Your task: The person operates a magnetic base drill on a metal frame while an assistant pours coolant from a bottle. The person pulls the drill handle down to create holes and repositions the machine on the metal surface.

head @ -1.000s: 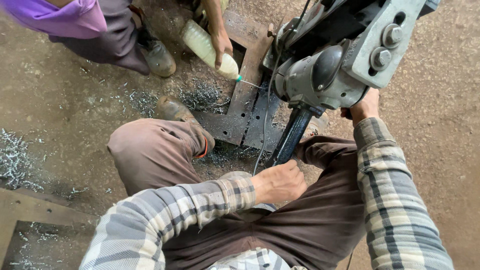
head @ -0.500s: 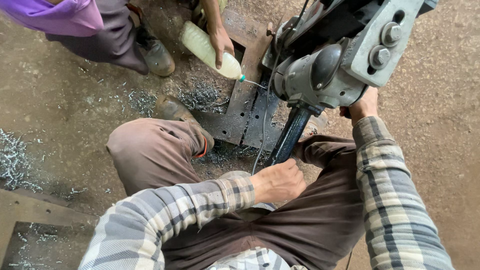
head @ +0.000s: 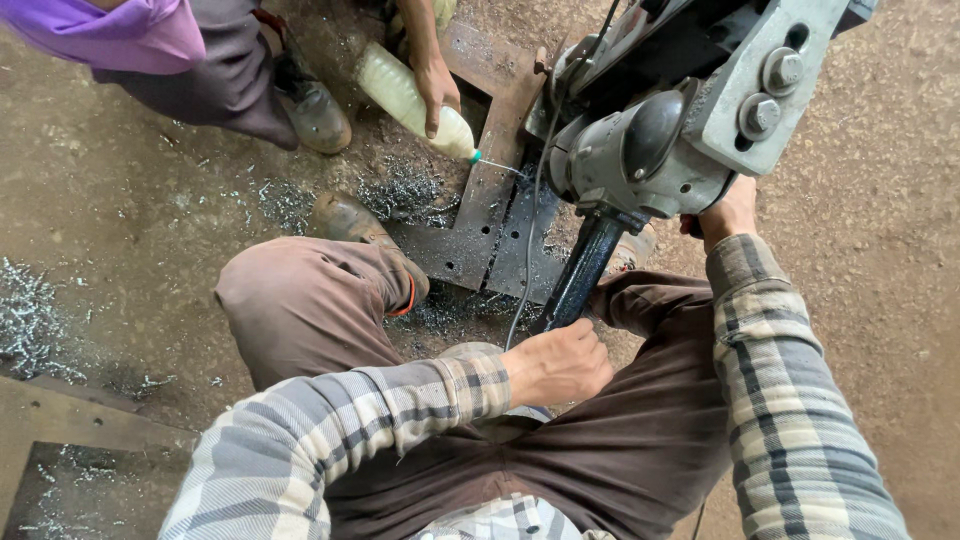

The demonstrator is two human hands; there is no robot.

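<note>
At the upper left of the frame a co-worker's hand tips a pale plastic bottle, its nozzle aimed right at the steel plate lying on the dirt floor among metal shavings. Lower centre, the person's left hand is closed around the dark handle, whose long axis slants up and right from that hand into the grey drill. At the right, the right hand reaches up under the drill body; its fingers are hidden, so its grip cannot be told. The left forearm lies nearly level across the lap.
</note>
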